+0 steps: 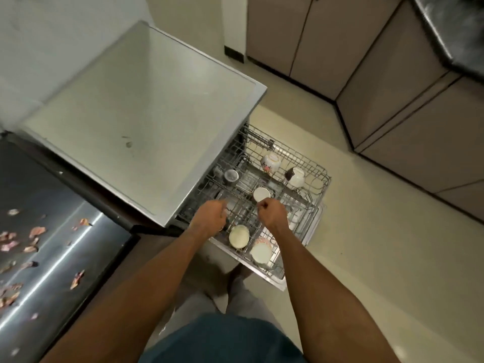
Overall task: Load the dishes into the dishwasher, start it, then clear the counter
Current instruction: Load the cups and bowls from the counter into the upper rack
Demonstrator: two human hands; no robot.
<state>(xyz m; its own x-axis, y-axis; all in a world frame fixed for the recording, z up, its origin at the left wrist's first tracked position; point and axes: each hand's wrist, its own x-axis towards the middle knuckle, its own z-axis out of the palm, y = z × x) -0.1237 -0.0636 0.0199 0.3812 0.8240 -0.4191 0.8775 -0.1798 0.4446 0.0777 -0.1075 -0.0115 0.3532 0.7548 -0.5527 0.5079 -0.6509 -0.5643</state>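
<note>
We were mid-loading, judging by our left hand (210, 214) curled low over the pulled-out dishwasher rack (318, 179), what it held hidden, and our right hand (271, 212) pinching a white cup (261, 194) at the rack's middle, which next needed seating between tines.

A home kitchen; dishwasher (146, 121), base cabinets (392, 82), steel counter (52, 244).
</note>
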